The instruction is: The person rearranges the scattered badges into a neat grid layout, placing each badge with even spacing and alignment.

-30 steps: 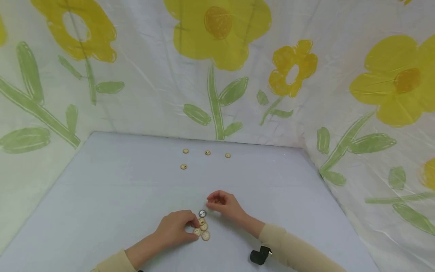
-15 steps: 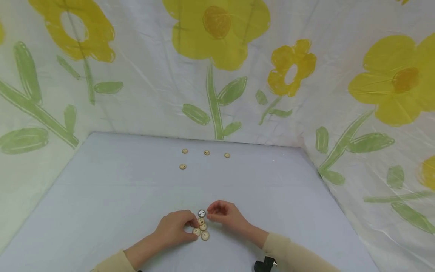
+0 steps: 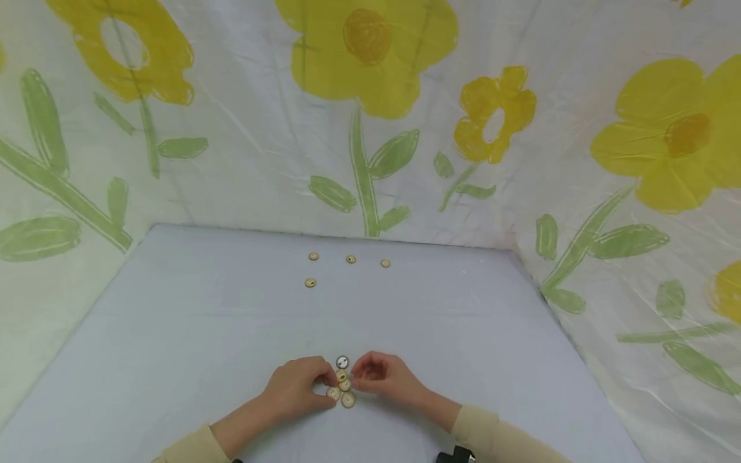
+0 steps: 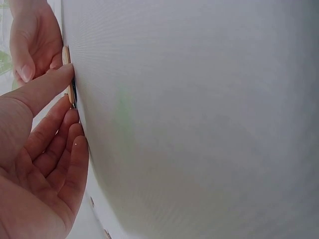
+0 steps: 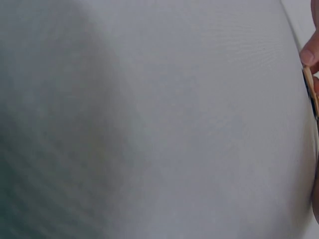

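Observation:
Near the front of the table, several round tan wooden buttons (image 3: 348, 400) lie close together in a cluster. Just beyond them is a white-faced button (image 3: 343, 363) with a dark rim. My left hand (image 3: 298, 384) pinches the leftmost wooden button (image 3: 333, 393) between thumb and forefinger. In the left wrist view its fingertips meet the edge of a thin wooden button (image 4: 67, 56), low at the tabletop. My right hand (image 3: 389, 379) is at the cluster's right side, fingers loosely bent, fingertips right beside the middle buttons, with nothing visible in them.
Farther back on the pale table (image 3: 202, 334) lie several more wooden buttons, among them a left one (image 3: 310, 283) and a right one (image 3: 385, 263). A white curtain (image 3: 255, 173) with yellow flowers stands behind the table's far edge.
My right hand has moved toward me and down, from beyond the white-faced button to beside the wooden ones. The left hand stays put, and the buttons keep their arrangement.

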`<state>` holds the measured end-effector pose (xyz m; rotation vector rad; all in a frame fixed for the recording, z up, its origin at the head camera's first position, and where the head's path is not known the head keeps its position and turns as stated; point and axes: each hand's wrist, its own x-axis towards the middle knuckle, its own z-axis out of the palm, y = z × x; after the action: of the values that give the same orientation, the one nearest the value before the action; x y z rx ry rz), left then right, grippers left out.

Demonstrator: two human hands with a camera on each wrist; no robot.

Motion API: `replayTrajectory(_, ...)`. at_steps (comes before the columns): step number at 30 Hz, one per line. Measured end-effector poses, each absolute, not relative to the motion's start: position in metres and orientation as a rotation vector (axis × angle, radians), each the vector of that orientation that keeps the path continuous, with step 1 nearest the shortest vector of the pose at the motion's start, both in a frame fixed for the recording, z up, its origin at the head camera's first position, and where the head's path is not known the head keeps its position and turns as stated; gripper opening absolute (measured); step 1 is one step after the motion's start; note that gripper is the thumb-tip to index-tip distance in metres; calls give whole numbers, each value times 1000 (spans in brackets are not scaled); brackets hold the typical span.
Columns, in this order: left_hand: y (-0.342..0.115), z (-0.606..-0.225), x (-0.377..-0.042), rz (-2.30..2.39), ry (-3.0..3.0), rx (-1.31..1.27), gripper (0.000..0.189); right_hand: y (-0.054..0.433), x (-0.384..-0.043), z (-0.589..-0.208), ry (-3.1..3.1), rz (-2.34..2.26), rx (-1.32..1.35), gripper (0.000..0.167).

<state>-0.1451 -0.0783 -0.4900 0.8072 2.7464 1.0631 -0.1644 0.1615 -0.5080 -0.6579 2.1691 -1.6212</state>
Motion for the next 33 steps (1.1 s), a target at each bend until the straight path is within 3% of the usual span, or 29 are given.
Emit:
replayTrajectory(23,-79,-490,-145,1070,2739,817,23,158,-159,-496,2431,-1125,-1124,23)
replayTrajectory(33,-80,-489,-144,1072,2735,795,24,155,-159,-495,2485,-968,-1202,25)
